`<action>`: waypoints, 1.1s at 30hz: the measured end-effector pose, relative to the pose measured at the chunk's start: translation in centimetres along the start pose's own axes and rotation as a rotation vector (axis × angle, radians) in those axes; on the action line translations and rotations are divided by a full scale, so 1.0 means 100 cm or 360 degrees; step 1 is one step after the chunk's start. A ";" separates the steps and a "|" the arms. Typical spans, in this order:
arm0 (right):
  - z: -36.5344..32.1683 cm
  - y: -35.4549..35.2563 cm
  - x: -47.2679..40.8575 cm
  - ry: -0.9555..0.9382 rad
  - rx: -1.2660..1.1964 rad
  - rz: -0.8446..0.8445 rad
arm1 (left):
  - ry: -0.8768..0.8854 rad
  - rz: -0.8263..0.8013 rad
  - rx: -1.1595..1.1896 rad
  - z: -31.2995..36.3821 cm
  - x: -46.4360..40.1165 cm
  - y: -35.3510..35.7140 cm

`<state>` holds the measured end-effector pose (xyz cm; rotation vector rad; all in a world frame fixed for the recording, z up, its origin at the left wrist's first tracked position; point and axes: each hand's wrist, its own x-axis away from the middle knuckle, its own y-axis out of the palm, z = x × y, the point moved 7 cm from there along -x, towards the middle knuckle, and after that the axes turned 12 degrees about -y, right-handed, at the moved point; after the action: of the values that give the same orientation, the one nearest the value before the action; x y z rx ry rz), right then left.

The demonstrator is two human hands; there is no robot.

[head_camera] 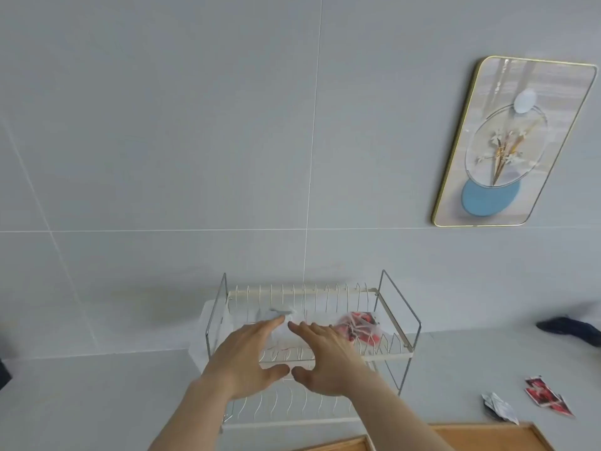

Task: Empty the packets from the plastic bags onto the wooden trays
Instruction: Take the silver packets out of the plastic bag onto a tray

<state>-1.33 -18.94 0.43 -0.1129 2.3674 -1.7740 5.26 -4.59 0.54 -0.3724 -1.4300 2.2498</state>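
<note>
Both hands, left hand (247,356) and right hand (325,356), fingers spread, reaching clear plastic bag (279,323) on rack (400,323). Flimsy, light, slippery; best pinch bunched top.

Left hand (245,359) and right hand (328,358) outstretched, fingers spread.

Rack (400,307) side frames flank hands (286,356); top open.

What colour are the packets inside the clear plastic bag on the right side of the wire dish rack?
Red with dark and white patches, seen through the clear plastic bag in the head view.
</note>
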 end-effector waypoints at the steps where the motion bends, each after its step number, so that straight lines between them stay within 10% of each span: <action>1: -0.001 0.000 -0.001 -0.0018 0.0026 0.0019 | -0.0022 -0.0037 0.0000 -0.002 0.000 0.002; 12: 0.002 -0.015 -0.014 -0.0033 0.0095 0.0373 | 0.0036 0.0231 -0.0071 0.002 -0.012 -0.012; 21: -0.002 -0.126 -0.019 0.0015 -0.0802 0.1144 | 0.0258 0.0718 0.0481 0.064 -0.008 -0.129; 30: -0.017 -0.191 0.067 0.0293 -0.1252 0.1897 | 0.0245 0.0555 0.1263 0.106 0.041 -0.173; 33: -0.016 -0.145 0.082 0.0401 -0.1492 0.1553 | 0.0070 0.0377 0.1450 0.102 0.052 -0.128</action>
<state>-10.40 -22.90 13.94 0.9891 2.4793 -0.2204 -1.01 -5.31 16.53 -0.2794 -0.2368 2.7638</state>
